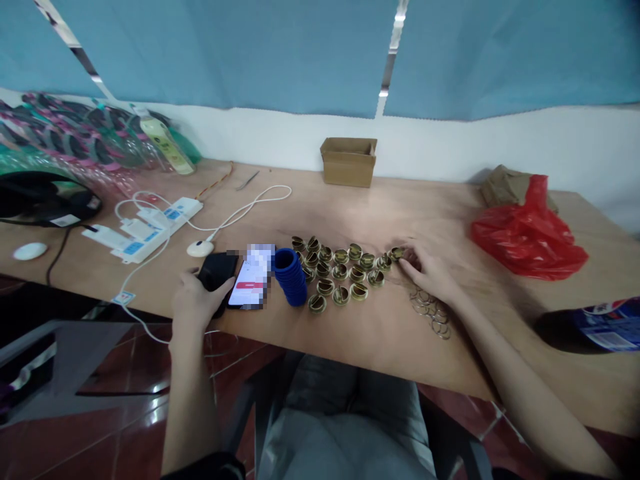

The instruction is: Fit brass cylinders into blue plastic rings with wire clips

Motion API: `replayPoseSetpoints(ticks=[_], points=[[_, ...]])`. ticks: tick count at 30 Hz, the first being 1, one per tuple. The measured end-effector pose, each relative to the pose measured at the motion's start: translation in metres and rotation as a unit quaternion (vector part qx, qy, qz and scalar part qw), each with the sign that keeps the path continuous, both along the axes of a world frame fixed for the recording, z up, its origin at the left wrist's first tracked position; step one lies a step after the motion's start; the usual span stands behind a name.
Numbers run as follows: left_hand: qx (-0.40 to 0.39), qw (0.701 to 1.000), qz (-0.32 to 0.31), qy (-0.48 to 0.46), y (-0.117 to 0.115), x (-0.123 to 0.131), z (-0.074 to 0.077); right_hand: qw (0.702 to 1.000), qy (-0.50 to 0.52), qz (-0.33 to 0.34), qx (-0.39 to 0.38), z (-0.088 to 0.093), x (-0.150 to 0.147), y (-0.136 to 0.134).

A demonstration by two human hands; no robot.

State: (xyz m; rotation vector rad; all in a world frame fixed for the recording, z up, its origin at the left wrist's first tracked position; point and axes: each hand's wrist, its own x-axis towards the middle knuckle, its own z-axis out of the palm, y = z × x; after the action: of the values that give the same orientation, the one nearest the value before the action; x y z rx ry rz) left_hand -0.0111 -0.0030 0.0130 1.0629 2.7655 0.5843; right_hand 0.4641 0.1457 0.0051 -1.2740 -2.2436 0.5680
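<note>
While my left hand clasps a black phone between thumb and fingers, my right hand touching a brass-coloured piece at the cluster's right end, whether pinched I cannot tell, metal rings nearby.

Blue curtains above white wall, narrow gap between; wooden table; glossy dark-red floor, apparently tiled.

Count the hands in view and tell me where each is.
2: the left hand on the black object, the right hand at the rightmost brass piece. No others show.
</note>
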Motion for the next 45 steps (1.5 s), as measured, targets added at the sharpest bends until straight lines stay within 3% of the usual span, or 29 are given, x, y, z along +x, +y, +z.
replayPoseSetpoints(ticks=[15, 28, 41, 45], points=[[0.012, 1.0, 0.016, 0.008, 0.001, 0.009, 0.005, 1.0, 0.002, 0.005, 0.004, -0.002, 0.001, 0.001], [0.036, 0.999, 0.0, 0.018, 0.001, 0.002, -0.005, 1.0, 0.012, 0.008, 0.005, -0.002, 0.001, 0.0], [0.048, 0.998, -0.018, -0.042, 0.0, -0.018, -0.012, 1.0, 0.017, 0.004, 0.006, -0.005, 0.0, 0.0], [0.055, 0.996, -0.019, -0.06, 0.002, -0.013, -0.008, 1.0, 0.021, 0.006, 0.005, -0.004, -0.001, -0.001]])
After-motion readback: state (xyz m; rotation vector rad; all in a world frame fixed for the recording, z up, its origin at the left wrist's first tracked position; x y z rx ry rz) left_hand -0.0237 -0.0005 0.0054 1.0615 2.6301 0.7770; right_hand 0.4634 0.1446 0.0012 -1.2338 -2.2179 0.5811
